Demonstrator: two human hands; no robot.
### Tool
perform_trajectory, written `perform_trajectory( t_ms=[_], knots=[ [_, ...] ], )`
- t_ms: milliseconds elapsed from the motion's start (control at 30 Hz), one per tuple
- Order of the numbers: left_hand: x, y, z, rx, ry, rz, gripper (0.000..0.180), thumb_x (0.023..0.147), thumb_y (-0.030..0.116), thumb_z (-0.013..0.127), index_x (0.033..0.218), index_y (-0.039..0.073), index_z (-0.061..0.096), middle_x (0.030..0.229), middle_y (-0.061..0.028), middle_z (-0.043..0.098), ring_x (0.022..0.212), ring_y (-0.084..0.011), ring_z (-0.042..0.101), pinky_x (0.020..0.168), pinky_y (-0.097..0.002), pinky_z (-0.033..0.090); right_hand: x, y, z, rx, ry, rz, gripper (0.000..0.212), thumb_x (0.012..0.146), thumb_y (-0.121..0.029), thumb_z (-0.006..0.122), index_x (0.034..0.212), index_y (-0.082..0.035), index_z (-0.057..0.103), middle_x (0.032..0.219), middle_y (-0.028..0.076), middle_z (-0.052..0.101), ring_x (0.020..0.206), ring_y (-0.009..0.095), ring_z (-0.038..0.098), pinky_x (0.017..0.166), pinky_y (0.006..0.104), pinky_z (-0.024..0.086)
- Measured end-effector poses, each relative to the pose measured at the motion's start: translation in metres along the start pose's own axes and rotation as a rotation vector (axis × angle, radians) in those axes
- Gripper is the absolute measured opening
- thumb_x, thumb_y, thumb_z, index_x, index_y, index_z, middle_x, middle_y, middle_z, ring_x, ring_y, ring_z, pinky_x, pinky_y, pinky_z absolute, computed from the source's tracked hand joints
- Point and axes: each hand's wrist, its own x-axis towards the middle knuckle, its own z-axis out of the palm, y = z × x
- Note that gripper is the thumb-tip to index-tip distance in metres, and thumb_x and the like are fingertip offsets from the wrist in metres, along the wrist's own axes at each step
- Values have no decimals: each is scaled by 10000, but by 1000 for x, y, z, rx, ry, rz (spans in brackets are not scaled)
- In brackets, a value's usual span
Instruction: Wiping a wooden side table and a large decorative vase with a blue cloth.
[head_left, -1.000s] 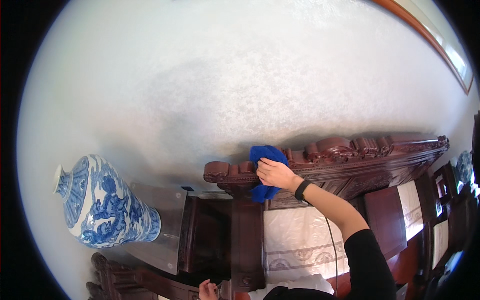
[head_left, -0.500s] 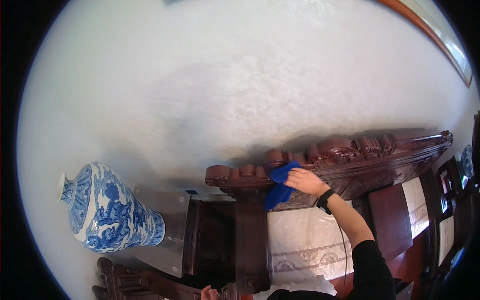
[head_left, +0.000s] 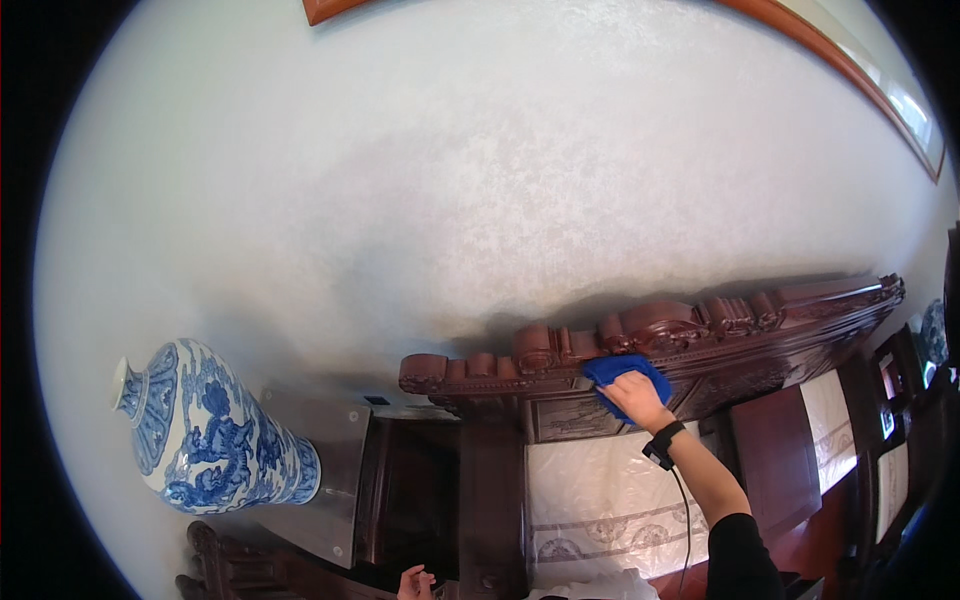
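Dark carved wood forms the bench back (head_left: 740,322), right of centre, below a pale mottled wall (head_left: 450,150). Against the wood, the right hand (head_left: 638,398) clamps a bunched, deep-blue cloth (head_left: 630,364); whether the left hand (head_left: 414,583), bottom edge, holds anything, I cannot tell.

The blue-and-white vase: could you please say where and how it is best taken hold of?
Probably grip the vase two-handed: one hand low, where the body tapers toward its foot, the other steadying the wide shoulder, coming from the side away from the wall. The slim neck looks a weaker hold. The right hand, holding the blue cloth, would need freeing first.
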Motion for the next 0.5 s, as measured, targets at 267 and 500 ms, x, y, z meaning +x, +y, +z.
perform_trajectory(
  t_ms=[267,500],
  knots=[
    [-2,3,9,2,31,76,239,938,165,521,1112,13,579,863,-85,639,789,-162,588,727,-295,476,51,-33,32,175,-55,-244,164,796,-159,547,952,-123,582,832,18,533,848,175,563,745,297,452],
    [-5,4,16,-26,37,29,229,933,155,536,1107,13,580,893,-65,620,819,-158,564,748,-295,463,48,-20,19,233,-57,-272,103,820,-152,535,910,-113,566,818,30,515,838,198,547,758,303,454]
  ],
)
